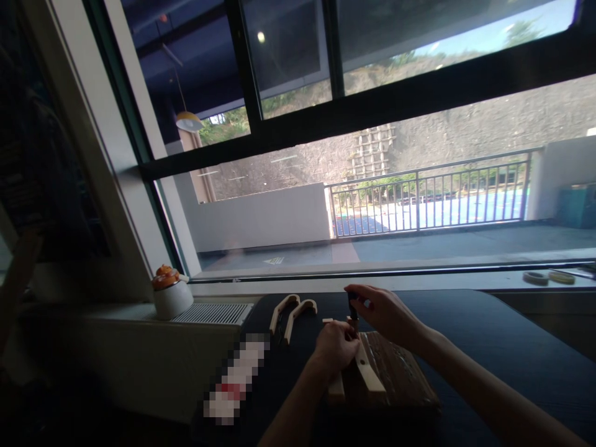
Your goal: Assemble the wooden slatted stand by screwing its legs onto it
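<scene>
Remotely, I had the right hand point(379, 308) gripping a dark handle point(352, 307), the left hand point(336, 345) curled at its foot, hold unclear, where a wooden strip point(369, 374) lay on a brown board point(406, 374)

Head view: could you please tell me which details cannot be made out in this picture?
All in the head view:
- Dark-handled tool: lower end, lost behind the left hand.
- Pale curved piece with a hole: far end, covered by the left hand.
- Strip on the table: its details, masked by pixel blocks.
- Teal thing outside: right side, cut off by the picture's edge.
</scene>
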Tool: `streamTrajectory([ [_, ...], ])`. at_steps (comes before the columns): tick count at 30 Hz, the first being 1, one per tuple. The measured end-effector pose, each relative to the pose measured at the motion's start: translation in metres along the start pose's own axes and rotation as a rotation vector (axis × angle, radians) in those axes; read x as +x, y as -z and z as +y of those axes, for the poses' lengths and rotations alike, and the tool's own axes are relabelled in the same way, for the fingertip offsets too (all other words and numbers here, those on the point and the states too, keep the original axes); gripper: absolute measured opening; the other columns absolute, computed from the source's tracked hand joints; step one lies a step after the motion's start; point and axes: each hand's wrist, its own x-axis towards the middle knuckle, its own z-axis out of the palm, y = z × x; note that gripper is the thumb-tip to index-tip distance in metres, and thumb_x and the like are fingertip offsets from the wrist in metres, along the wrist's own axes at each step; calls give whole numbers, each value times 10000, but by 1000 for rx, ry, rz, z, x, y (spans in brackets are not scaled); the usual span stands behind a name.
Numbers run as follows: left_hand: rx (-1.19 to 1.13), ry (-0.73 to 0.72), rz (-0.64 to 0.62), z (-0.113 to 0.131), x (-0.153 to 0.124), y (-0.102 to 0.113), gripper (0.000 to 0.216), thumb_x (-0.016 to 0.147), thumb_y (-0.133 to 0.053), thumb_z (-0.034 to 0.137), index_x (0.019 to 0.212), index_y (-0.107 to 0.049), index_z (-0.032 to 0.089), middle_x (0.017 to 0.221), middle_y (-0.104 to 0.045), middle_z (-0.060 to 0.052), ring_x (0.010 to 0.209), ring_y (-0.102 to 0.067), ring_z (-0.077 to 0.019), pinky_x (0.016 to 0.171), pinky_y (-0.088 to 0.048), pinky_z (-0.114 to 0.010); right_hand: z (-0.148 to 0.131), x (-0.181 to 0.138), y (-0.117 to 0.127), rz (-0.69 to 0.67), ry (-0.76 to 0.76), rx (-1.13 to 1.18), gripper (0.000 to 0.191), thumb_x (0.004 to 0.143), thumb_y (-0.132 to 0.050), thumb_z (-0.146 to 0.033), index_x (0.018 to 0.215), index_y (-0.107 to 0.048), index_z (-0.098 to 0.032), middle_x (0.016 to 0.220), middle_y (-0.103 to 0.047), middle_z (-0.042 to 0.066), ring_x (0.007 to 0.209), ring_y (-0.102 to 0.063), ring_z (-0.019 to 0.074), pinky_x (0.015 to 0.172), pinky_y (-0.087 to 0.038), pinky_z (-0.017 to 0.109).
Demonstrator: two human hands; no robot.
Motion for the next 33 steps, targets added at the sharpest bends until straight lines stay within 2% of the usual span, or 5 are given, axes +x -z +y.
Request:
streamTrajectory([
  [7,3,-1,14,0,-1,1,217,719,-547,271,777,-721,154,789,-725,-69,743,-657,-206,647,-440,-261,10,-2,-6,-1,-30,48,347,848,-487,-265,1172,-599,-210,969,-692,63,740,-649,177,622,-476,254],
  [13,6,-4,13,0,-2,0,219,719,-547,270,789,-721,155,789,-723,-68,742,-658,-205,639,-432,-259,8,-1,-3,1,-33,32,357,851,-461,-263,1170,-605,-192,958,-693,69,722,-648,179,629,-474,260],
  [21,3,-1,13,-1,-1,1,214,716,-557,274,786,-722,157,777,-720,-68,743,-658,-209,632,-424,-259,17,1,-8,6,-72,113,335,834,-489,-287,1134,-612,-204,988,-686,72,844,-653,219,689,-496,285],
  [27,-13,11,10,-1,-1,1,211,708,-558,271,782,-719,155,782,-721,-67,751,-659,-210,637,-428,-257,9,3,-4,8,-61,96,294,799,-541,-311,1051,-636,-193,843,-688,50,722,-635,184,634,-485,269],
  [33,-21,6,2,-1,-1,2,214,710,-560,276,791,-718,155,780,-720,-63,743,-656,-201,621,-422,-249,9,3,-2,27,-51,116,300,817,-506,-309,1048,-654,-186,845,-697,55,717,-646,179,638,-482,262],
])
